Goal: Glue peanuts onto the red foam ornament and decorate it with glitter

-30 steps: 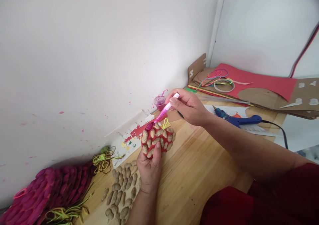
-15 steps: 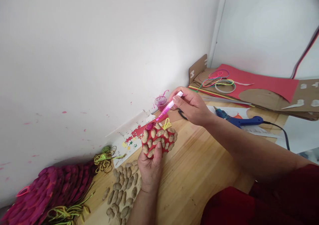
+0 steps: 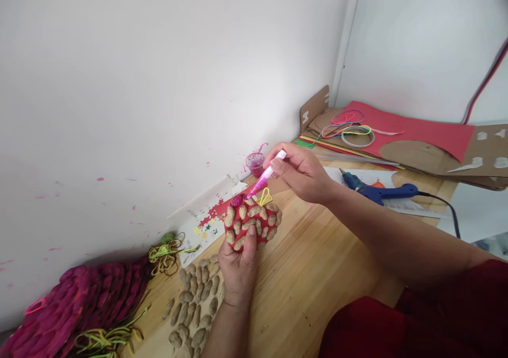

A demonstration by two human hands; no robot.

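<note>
My left hand (image 3: 238, 265) grips a red disc covered with peanuts (image 3: 252, 223), its thumb resting on the front face. One peanut (image 3: 237, 200) at the disc's upper left edge is magenta; the others are plain tan. A yellow cord loop (image 3: 265, 195) sticks up from the top edge. Between the fingers of my right hand (image 3: 299, 172) is a paintbrush (image 3: 266, 175) with a white handle end and magenta smears lower down. Its tip points down at the top of the disc, close beside the magenta peanut; whether it touches is too small to tell.
A paint cup (image 3: 255, 163) stands against the splashed wall. Loose peanuts (image 3: 194, 300) lie below my left forearm. Stacked magenta discs (image 3: 71, 305) with yellow-green cords are at lower left. To the right are a blue glue gun (image 3: 391, 191) and cardboard with red sheets (image 3: 420, 136).
My right hand has lowered slightly, bringing the brush tip down to the top edge of the disc. The left hand holds the disc almost in the same place.
</note>
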